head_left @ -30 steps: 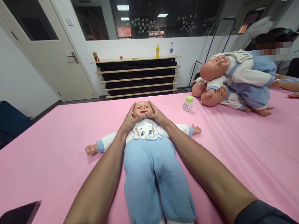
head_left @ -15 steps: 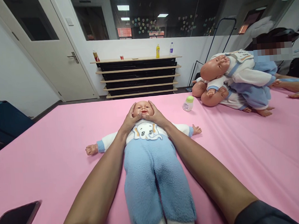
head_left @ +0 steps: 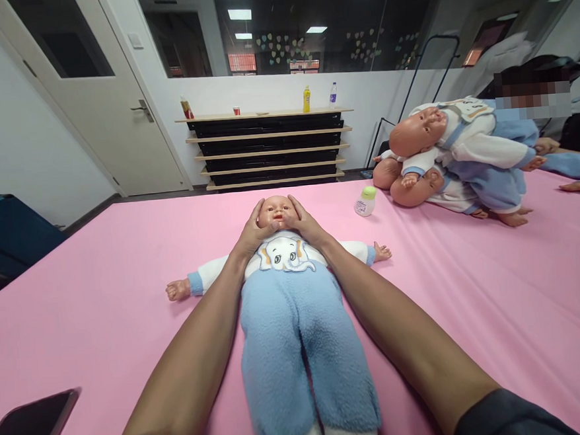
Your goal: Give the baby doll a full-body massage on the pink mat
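A baby doll lies on its back on the pink-covered table, dressed in light blue fleece trousers and a white top with an elephant face. Its arms stretch out to both sides, and its head is at the far end from me. My left hand cups one side of the doll's head, fingers along the temple and thumb by the chin. On the other side my right hand holds the head the same way, its thumb beside the mouth. The doll's face shows between my hands; its ears are hidden.
A small bottle with a green cap stands right of the doll's head. Several more dolls are piled at the right, near a co-worker's hand. A phone lies at the near left. Shelves stand behind the table.
My right thumb has slid slightly outward from the doll's chin toward its cheek, and the mouth shows more. At the far right, the co-worker's hand has moved against the piled dolls.
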The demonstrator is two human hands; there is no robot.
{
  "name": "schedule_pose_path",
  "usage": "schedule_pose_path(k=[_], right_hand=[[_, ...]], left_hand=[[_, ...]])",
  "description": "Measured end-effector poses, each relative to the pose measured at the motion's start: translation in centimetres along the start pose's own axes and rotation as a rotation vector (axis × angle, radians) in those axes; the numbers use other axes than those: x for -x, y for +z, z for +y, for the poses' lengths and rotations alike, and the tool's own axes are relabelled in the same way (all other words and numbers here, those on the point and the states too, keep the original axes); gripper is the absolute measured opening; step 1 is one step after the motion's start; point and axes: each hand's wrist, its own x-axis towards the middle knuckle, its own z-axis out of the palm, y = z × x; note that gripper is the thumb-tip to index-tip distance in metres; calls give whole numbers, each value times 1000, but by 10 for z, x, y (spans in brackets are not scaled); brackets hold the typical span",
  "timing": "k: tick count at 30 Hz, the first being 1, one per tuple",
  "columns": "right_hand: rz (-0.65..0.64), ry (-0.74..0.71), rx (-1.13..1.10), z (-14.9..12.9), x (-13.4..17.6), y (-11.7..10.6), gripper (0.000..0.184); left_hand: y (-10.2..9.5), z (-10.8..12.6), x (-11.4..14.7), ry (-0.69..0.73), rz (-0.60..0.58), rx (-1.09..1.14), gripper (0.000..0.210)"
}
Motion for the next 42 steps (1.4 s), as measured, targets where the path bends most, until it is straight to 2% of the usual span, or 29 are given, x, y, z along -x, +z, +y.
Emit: schedule_pose_path(k=[2, 4, 10, 15, 18, 22, 25, 33, 37, 40, 42], right_hand=[[-8, -7, 38, -3, 3, 0, 105], [-16, -2, 32, -3, 5, -1, 108], [-58, 40, -125, 4, 0, -4, 102], [-63, 62, -268, 7, -4, 0, 86], [-26, 48, -217, 4, -2, 2, 90], [-3, 27, -52, -4, 5, 2, 110], [-3, 43, -54, -7, 7, 2, 108], [-104, 79, -274, 3, 1, -3, 104], [-116, 81, -338, 4, -1, -3, 96], [-84, 69, -326, 4, -1, -2, 90], [-76, 56, -251, 4, 1, -2, 97]], left_hand=[[2, 3, 3, -18, -14, 7, 105], [3, 5, 5, -28, -20, 17, 104], [-1, 1, 1, -8, -10, 42, 92], [-3, -4, -3, -8, 2, 93, 84], [-3, -4, -4, -21, 27, 96, 82], [-2, -2, -1, -3, -2, 55, 100], [0, 0, 1, -11, -9, 54, 105], [-3, -2, 0, -18, -6, 91, 92], [-4, -4, -2, -26, -16, 131, 89], [-4, -5, -3, -29, -9, 143, 84], [-4, -4, -2, -30, -5, 120, 88]])
